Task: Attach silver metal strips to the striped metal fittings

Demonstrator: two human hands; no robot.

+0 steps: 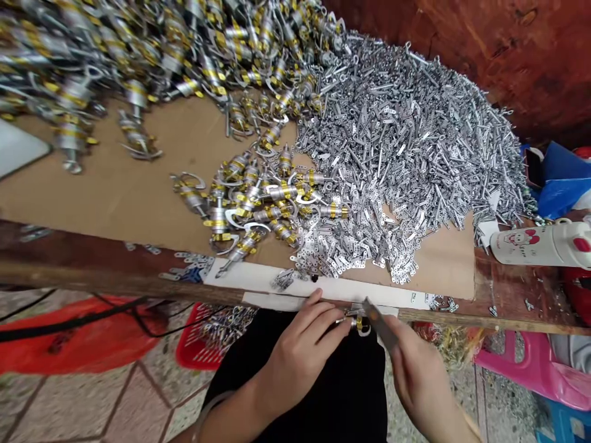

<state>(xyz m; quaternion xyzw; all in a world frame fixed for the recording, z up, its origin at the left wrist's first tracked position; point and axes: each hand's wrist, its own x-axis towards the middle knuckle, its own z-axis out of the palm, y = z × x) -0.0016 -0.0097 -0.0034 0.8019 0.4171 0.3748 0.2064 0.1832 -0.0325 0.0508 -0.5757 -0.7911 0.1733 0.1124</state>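
Note:
My left hand [300, 351] is closed on a small silver-and-yellow metal assembly [356, 322] with a curved arm, at the table's front edge above my lap. Part of the piece is hidden by my fingers. In my right hand [422, 375] is a grey flat-sided hand tool [382, 326]; its tip is close to the assembly's right end, and I cannot tell whether they touch. Just beyond my hands, a white strip [355, 289] runs along the table edge, with a few small metal plates [282, 280] on it.
Many similar assemblies [252, 203] lie heaped on cardboard [92, 197]. A big pile of small metal links and pins [397, 135] fills the right. A white bottle [535, 243] lies at the right edge. Below are a red basket [194, 351] and a pink stool [530, 363].

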